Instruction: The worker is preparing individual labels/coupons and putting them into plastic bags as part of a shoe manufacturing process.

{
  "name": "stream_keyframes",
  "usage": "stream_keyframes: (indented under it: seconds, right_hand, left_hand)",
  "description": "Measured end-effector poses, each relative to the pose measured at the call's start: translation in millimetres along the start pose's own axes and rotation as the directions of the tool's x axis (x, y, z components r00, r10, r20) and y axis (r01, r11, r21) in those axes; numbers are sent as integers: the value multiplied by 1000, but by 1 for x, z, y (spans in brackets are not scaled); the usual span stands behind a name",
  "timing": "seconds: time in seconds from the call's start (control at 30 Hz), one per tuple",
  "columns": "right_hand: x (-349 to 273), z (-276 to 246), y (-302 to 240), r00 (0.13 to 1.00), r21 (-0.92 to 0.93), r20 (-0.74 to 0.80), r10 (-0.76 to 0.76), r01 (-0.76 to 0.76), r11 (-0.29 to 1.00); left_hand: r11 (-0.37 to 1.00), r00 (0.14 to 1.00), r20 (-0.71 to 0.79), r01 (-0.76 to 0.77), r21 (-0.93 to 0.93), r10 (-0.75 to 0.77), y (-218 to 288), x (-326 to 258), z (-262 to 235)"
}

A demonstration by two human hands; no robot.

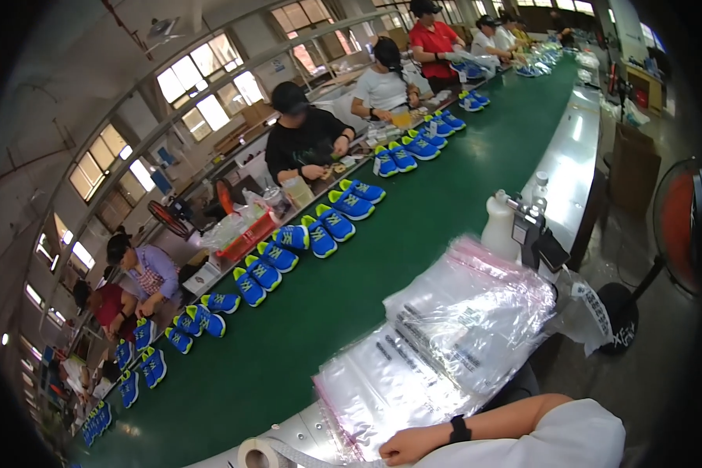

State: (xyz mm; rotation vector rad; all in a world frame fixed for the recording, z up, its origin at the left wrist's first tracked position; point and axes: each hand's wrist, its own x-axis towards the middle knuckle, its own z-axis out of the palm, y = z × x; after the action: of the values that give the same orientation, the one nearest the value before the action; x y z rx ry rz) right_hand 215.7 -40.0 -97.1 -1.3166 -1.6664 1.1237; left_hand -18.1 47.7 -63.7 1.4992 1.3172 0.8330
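Observation:
My right hand (pixel 412 446) reaches in from the lower right, with a white sleeve and a black wristband. Its fingers are curled closed at the near edge of a stack of clear plastic bags (pixel 390 382); whatever they may hold is hidden. Just left of it, a roll of white labels (pixel 255 455) lies at the bottom edge, its pale strip running toward the hand. A second stack of clear bags with a pink edge (pixel 483 312) overlaps the first. My left hand is out of view.
Blue and lime sneakers (pixel 264 273) line the far side of a green conveyor belt (pixel 327 304). Several people sit or stand across it. A white bottle (pixel 499 226) and a black device (pixel 529 234) stand behind the bags. A fan (pixel 675 226) is at right.

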Motion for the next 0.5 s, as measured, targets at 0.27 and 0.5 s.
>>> stream_keyframes:
  seconds: [0.27,0.5]
  right_hand:
    - [25,12,-12,995,425,75,-70,31,904]
    - [30,15,-13,993,2,114,-21,21,1000]
  left_hand:
    - [973,927,374,-59,223,-30,-9,-18,29]
    - [938,946,323,-90,335,-25,-2,-26,34]
